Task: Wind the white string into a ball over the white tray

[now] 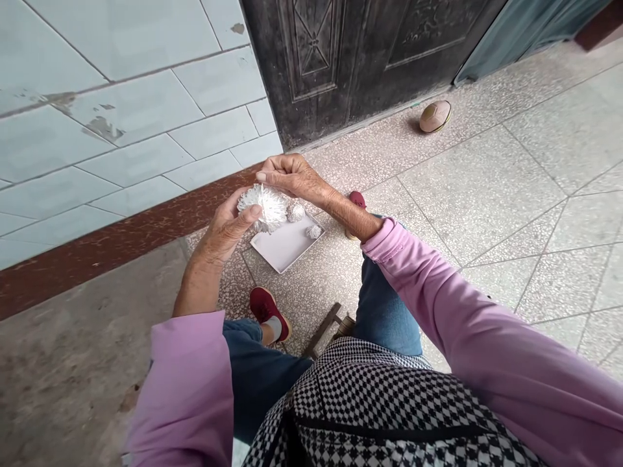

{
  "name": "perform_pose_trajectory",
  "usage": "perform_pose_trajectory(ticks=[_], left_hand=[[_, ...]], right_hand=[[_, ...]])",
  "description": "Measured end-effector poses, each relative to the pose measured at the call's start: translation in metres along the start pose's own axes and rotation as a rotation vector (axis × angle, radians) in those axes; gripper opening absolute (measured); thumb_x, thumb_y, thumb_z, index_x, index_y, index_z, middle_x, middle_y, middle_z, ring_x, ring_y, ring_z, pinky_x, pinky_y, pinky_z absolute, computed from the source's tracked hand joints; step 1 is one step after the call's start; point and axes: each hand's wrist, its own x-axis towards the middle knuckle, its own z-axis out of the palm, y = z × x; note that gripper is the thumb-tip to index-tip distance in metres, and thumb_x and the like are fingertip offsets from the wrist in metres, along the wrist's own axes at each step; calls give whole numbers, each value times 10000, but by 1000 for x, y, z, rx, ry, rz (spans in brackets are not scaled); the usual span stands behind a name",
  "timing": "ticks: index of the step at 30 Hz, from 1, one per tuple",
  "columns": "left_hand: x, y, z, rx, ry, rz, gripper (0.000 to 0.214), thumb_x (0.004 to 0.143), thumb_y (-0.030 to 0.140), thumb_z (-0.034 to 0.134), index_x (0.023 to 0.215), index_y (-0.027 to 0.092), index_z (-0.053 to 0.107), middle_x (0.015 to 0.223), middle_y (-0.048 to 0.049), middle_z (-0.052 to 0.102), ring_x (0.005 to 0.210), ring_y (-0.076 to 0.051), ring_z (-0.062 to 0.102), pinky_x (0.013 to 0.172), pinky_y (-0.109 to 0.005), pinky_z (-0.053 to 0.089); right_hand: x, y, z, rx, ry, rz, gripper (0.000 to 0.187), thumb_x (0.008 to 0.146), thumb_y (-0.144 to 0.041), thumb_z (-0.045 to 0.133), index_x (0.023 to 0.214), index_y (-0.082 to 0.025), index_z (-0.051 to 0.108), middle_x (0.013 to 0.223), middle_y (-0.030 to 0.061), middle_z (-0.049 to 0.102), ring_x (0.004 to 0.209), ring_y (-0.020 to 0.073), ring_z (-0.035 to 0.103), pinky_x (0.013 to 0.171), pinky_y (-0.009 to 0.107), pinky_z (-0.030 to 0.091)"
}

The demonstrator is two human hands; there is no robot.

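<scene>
A white ruffled ball [267, 209], made of many small folded or looped pieces, is held up in front of me. My left hand [232, 222] grips it from the left, with the thumb across its near side. Just above its top, my right hand [288, 175] is closed in a pinch, thumb against the curled fingers. Whatever lies in that pinch is too small or hidden to make out. Below the hands, a shallow white tray [282, 250] lies on the floor. It carries one small white ruffled piece [314, 231] and another white piece [295, 212] close by the ball.
A tiled wall [136, 123] with a red-brown base strip stands on the left. Ahead is a dark carved door [341, 71]. A ball [435, 117] rests on the speckled floor near it. My red shoes [265, 308] flank the tray, and part of a wooden stool [324, 329] shows between my legs.
</scene>
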Motion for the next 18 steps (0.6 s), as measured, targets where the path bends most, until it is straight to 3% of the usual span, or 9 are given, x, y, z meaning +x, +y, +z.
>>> perform_pose_trajectory(ticks=[2, 5, 8, 12, 18], left_hand=[[-1, 4, 3, -144, -60, -79, 993, 699, 898, 1170, 1348, 224, 837, 1191, -177, 871, 1264, -450, 830, 1131, -616, 723], [0, 5, 4, -197, -50, -133, 978, 608, 763, 1252, 1313, 220, 845, 1217, -178, 882, 1190, -429, 820, 1053, -559, 690], [-1, 3, 5, -186, -69, -150, 958, 635, 760, 1246, 1293, 191, 845, 1178, -182, 873, 1130, -415, 814, 992, -521, 667], [-5, 6, 6, -126, -165, -152, 735, 797, 717, 1169, 1200, 191, 853, 1135, -172, 865, 1127, -397, 805, 1000, -518, 674], [-7, 16, -1, -91, -168, -204, 698, 669, 594, 1186, 1169, 190, 914, 1157, -191, 886, 1049, -409, 843, 877, -498, 728]], right_hand=[[-1, -2, 3, -26, 15, 12, 646, 1284, -544, 934, 937, -257, 471, 752, -84, 388, 714, 123, 326, 613, 211, 292], [0, -4, 7, -74, 23, 5, 637, 1268, -448, 946, 924, -261, 444, 789, -70, 372, 771, 142, 343, 655, 227, 310], [1, -4, 7, -139, 28, -20, 614, 1251, -376, 943, 917, -259, 441, 828, -54, 365, 828, 163, 364, 701, 240, 337], [-2, -6, 5, -205, 6, -63, 569, 1269, -362, 901, 912, -245, 473, 858, -33, 394, 868, 178, 382, 749, 255, 379], [2, 2, 4, -185, -47, -37, 627, 1246, -409, 965, 913, -250, 458, 839, -40, 433, 840, 167, 378, 724, 254, 378]])
